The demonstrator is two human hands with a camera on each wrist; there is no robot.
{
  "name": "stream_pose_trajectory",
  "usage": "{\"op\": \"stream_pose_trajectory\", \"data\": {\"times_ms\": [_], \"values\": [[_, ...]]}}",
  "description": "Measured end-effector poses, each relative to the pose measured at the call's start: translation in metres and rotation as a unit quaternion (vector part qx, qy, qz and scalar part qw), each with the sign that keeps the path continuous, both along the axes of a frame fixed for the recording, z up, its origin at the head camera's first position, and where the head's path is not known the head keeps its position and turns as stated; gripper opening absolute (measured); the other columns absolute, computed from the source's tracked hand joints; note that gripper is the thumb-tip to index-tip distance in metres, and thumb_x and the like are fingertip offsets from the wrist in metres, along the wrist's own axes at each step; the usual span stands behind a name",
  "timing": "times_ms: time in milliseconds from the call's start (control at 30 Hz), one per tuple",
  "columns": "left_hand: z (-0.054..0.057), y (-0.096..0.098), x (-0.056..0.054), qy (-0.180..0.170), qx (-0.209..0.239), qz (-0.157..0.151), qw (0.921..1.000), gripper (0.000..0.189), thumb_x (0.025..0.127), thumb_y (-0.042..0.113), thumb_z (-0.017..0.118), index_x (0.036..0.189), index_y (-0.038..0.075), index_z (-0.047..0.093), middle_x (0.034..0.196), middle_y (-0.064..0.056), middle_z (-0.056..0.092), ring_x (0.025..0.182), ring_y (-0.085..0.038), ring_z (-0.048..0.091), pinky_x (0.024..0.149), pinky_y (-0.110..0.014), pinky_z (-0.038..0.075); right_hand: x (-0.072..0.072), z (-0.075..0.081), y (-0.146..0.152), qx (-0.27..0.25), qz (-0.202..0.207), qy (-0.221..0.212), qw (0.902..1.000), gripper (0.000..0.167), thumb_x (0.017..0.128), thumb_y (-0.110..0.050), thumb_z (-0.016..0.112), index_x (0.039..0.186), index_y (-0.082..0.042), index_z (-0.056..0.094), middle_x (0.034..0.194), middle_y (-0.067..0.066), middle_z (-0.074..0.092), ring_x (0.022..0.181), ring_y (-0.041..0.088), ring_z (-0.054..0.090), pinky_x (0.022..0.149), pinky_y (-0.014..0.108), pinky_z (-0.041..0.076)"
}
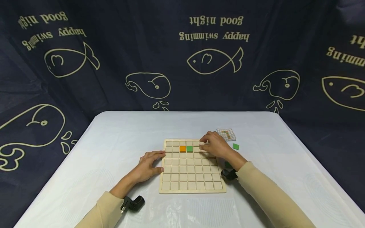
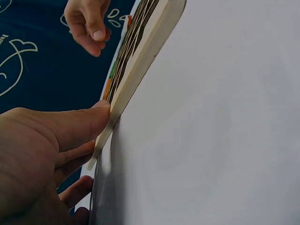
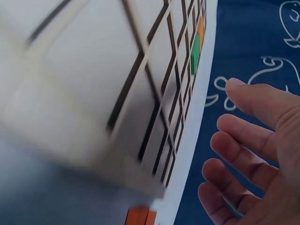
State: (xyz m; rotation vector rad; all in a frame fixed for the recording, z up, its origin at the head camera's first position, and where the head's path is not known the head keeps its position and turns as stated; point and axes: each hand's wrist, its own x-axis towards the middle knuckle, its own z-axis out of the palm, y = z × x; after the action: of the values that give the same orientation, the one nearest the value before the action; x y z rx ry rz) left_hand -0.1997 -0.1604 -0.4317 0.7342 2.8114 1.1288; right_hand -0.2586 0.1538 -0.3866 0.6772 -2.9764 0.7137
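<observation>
A square wooden grid board (image 1: 191,191) lies flat on the white table. In its second row from the far edge sit an orange tile (image 1: 182,148) and, beside it, a green tile (image 1: 189,148). My left hand (image 1: 146,167) rests at the board's left edge, its thumb touching the wooden rim in the left wrist view, fingers extended. Over the far right corner of the board hovers my right hand (image 1: 215,145). In the right wrist view, its fingers (image 3: 239,147) are loosely bent and apart, with nothing between them.
Right of the board lies a loose green tile (image 1: 235,146), and a darker green piece (image 1: 227,165) shows partly under my right wrist. A printed pattern card (image 1: 226,134) lies beyond the right hand. A dark blue cloth with fish drawings (image 1: 171,47) hangs behind the table.
</observation>
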Motion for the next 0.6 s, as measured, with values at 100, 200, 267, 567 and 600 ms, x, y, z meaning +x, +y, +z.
{"op": "stream_pose_trajectory", "data": {"times_ms": [100, 200, 267, 567, 600], "values": [[0.0, 0.0, 0.0, -0.006, 0.002, 0.0, 1.0, 0.055, 0.083, 0.017, 0.07, 0.134, 0.006, 0.052, 0.145, -0.005, 0.045, 0.13, -0.029, 0.036, 0.101, -0.05, 0.022, 0.0, -0.002, 0.011, -0.009, -0.012, 0.005, 0.9999, 0.032, 0.087, -0.027, 0.067, 0.113, -0.009, 0.068, 0.102, 0.006, 0.06, 0.094, 0.022, 0.051, 0.079, 0.039, 0.043], [0.0, 0.0, -0.001, -0.011, 0.004, 0.002, 0.9999, 0.055, 0.083, 0.017, 0.07, 0.134, 0.005, 0.052, 0.145, -0.005, 0.045, 0.13, -0.028, 0.035, 0.1, -0.049, 0.021, 0.0, -0.003, 0.021, -0.01, -0.024, 0.014, 0.9996, 0.031, 0.087, -0.027, 0.067, 0.111, -0.009, 0.068, 0.1, 0.007, 0.06, 0.092, 0.022, 0.051, 0.081, 0.041, 0.041], [0.0, 0.0, 0.0, -0.011, 0.004, 0.002, 0.9999, 0.055, 0.083, 0.017, 0.07, 0.134, 0.005, 0.052, 0.145, -0.006, 0.045, 0.13, -0.029, 0.035, 0.099, -0.049, 0.021, -0.001, -0.004, 0.027, -0.012, -0.034, 0.015, 0.9992, 0.031, 0.086, -0.027, 0.067, 0.111, -0.009, 0.069, 0.101, 0.007, 0.06, 0.091, 0.022, 0.052, 0.081, 0.042, 0.042], [-0.001, -0.001, 0.0, -0.001, 0.002, 0.0, 1.0, 0.055, 0.083, 0.017, 0.069, 0.134, 0.005, 0.052, 0.145, -0.006, 0.045, 0.129, -0.029, 0.036, 0.1, -0.049, 0.021, 0.0, -0.009, 0.05, -0.012, -0.067, 0.002, 0.9977, 0.032, 0.086, -0.027, 0.067, 0.112, -0.008, 0.068, 0.107, 0.01, 0.062, 0.116, 0.034, 0.049, 0.095, 0.052, 0.039], [-0.001, -0.001, 0.0, 0.002, 0.001, 0.0, 1.0, 0.055, 0.083, 0.017, 0.069, 0.134, 0.005, 0.052, 0.145, -0.006, 0.045, 0.129, -0.029, 0.036, 0.099, -0.049, 0.022, 0.0, -0.009, 0.052, -0.012, -0.07, -0.001, 0.9974, 0.032, 0.086, -0.026, 0.067, 0.112, -0.008, 0.068, 0.107, 0.011, 0.062, 0.123, 0.036, 0.045, 0.098, 0.053, 0.036]]}}
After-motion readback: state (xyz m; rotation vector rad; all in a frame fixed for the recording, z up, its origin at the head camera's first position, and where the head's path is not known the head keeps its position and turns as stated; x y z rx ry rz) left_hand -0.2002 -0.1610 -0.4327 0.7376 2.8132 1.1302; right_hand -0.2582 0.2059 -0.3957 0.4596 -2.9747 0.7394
